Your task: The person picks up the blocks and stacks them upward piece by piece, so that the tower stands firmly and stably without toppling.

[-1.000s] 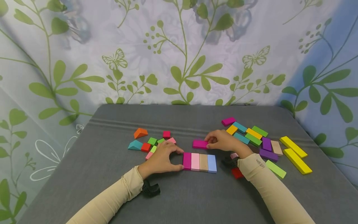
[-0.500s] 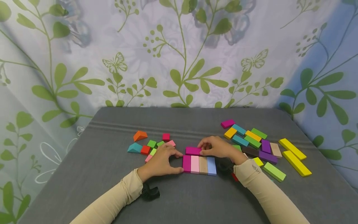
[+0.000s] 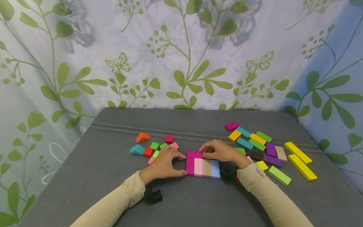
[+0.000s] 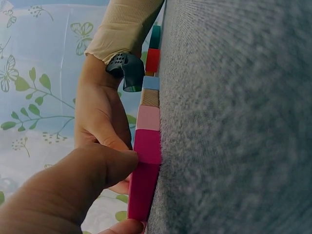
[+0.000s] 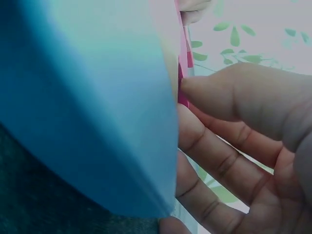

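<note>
Row: four blocks (image 3: 202,167) lay side by side, which you braced with your left hand (image 3: 164,164), thumb and fingertips touching its left end.
Pink block (image 3: 194,154): your right hand (image 3: 219,150) pinched it crosswise against the row's far edge.
Left: loose blocks (image 3: 262,148) waited beyond.

Left hand (image 4: 73,195) thumb touches the magenta block (image 4: 145,180) on grey cloth (image 4: 234,122).
</note>
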Demonstrator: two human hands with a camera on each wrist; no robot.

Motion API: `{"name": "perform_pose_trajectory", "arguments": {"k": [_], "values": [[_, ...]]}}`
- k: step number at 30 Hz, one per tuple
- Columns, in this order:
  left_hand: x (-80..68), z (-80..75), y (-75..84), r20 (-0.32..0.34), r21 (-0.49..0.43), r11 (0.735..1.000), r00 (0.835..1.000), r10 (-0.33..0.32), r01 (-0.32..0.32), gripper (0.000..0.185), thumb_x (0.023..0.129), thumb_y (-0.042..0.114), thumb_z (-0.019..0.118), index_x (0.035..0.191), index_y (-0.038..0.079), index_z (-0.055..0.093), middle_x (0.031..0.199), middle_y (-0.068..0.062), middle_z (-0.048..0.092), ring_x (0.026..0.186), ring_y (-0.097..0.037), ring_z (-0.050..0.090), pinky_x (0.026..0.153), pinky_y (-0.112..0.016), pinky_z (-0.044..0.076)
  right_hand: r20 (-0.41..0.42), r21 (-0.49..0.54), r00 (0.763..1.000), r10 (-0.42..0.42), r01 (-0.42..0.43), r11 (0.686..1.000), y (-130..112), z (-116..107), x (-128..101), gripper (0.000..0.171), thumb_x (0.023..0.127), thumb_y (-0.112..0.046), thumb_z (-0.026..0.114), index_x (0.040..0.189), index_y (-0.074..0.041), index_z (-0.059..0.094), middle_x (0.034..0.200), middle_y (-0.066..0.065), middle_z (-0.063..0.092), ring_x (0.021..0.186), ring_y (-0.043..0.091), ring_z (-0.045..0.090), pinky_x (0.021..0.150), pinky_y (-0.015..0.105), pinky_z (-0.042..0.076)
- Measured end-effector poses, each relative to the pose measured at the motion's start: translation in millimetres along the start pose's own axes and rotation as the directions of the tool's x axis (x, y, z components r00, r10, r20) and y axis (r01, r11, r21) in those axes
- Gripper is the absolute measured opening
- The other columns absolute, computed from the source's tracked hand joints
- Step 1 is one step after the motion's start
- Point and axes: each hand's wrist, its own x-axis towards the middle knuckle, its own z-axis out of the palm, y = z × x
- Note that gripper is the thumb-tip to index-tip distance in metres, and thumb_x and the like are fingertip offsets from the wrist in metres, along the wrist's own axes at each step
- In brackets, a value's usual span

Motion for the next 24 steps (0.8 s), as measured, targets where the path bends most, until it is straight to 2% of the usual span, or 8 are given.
{"name": "perform_pose_trajectory", "arguments": {"k": [6,9,12,17,21,24], "values": [[1.3,0.3,0.3,0.008,0.0,1.0,1.0,-0.012,0.012,0.051,0.083,0.036,0.09,0.124,0.008,0.076,0.108,0.001,0.071,0.12,-0.026,0.055,0.108,-0.056,0.042,0.007,0.008,1.0,-0.002,0.002,1.0,-4,-16,-8,0.024,0.104,-0.006,0.07,0.125,0.006,0.073,0.11,0.011,0.077,0.097,0.019,0.07,0.09,0.036,0.06],[0.5,0.2,-0.7,0.011,-0.015,1.0,1.0,-0.018,0.018,0.058,0.084,0.035,0.089,0.13,0.006,0.071,0.107,0.001,0.069,0.125,-0.029,0.053,0.111,-0.059,0.04,-0.025,-0.007,1.0,-0.01,0.009,1.0,-9,-32,-18,0.024,0.105,-0.002,0.068,0.126,0.007,0.072,0.117,0.019,0.076,0.105,0.029,0.073,0.094,0.043,0.06],[0.2,-0.2,-1.9,0.017,-0.026,1.0,1.0,-0.012,0.012,0.065,0.084,0.034,0.088,0.139,0.006,0.067,0.107,0.002,0.067,0.129,-0.031,0.051,0.112,-0.06,0.038,-0.059,-0.025,0.998,-0.014,0.013,1.0,-14,-47,-30,0.021,0.105,0.0,0.066,0.123,0.008,0.073,0.119,0.022,0.075,0.106,0.034,0.073,0.094,0.044,0.06],[-0.1,-0.5,-1.9,0.031,-0.014,1.0,1.0,-0.001,0.002,0.071,0.086,0.036,0.087,0.146,0.005,0.065,0.107,0.004,0.065,0.131,-0.032,0.05,0.112,-0.062,0.037,-0.091,-0.105,0.994,0.059,-0.069,0.992,-9,-67,-56,0.017,0.102,-0.001,0.071,0.118,0.004,0.076,0.116,0.018,0.076,0.101,0.029,0.071,0.085,0.038,0.059],[-0.2,-0.6,-0.5,0.037,-0.004,1.0,0.999,-0.004,0.005,0.073,0.086,0.037,0.086,0.147,0.004,0.065,0.107,0.002,0.065,0.133,-0.034,0.049,0.112,-0.064,0.035,-0.114,-0.199,0.981,0.156,-0.177,0.964,8,-75,-75,0.017,0.099,-0.006,0.076,0.116,-0.002,0.079,0.114,0.01,0.077,0.097,0.023,0.065,0.081,0.037,0.056],[0.0,-0.6,0.4,0.037,0.002,1.0,0.999,-0.008,0.008,0.073,0.086,0.037,0.086,0.147,0.004,0.065,0.108,0.001,0.066,0.134,-0.035,0.048,0.113,-0.064,0.035,-0.123,-0.223,0.976,0.181,-0.205,0.953,22,-79,-87,0.019,0.097,-0.008,0.08,0.115,-0.003,0.08,0.114,0.009,0.078,0.094,0.021,0.062,0.08,0.037,0.055]]}}
